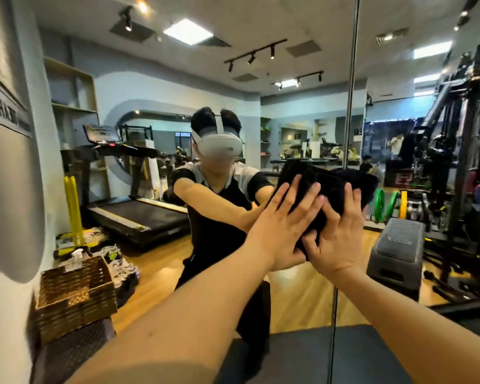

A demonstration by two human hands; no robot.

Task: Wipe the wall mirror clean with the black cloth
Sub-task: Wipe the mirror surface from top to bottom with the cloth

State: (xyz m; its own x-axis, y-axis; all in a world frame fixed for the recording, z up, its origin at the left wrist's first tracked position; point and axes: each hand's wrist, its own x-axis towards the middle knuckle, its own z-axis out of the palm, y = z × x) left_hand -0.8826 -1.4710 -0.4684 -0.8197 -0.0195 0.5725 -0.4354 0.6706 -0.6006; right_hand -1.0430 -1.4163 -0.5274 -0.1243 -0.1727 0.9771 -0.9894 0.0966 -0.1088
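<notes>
- wall mirror [155, 112]: fills most of the view; a vertical seam [351, 87] splits it into two panels just right of centre. taken as the landmark for all entries below.
- black cloth [327, 187]: bunched and folded, pressed flat against the mirror glass at the seam, about mid-height.
- my left hand [283, 225]: palm on the cloth's left part, fingers [306, 202] straight and spread, pressing it to the mirror; nothing curled round it.
- my right hand [336, 239]: on the cloth's lower right part, touching the left hand; fingers and thumb curled into the fabric, gripping a fold.
- both forearms: bare, reaching up from the bottom edge toward the mirror.
- woven basket [75, 297]: brown, standing below the mirror's left edge, against the white wall.
- black padded surface [302, 353]: runs along the foot of the mirror, beneath my arms.
- reflected in the mirror, left panel: a person in a dark top with a grey headset, arms out to the cloth; a treadmill [128, 206]; wooden floor.
- reflected in the mirror, right panel: a grey step block [399, 245], coloured weight plates [385, 203], a black weight machine.
</notes>
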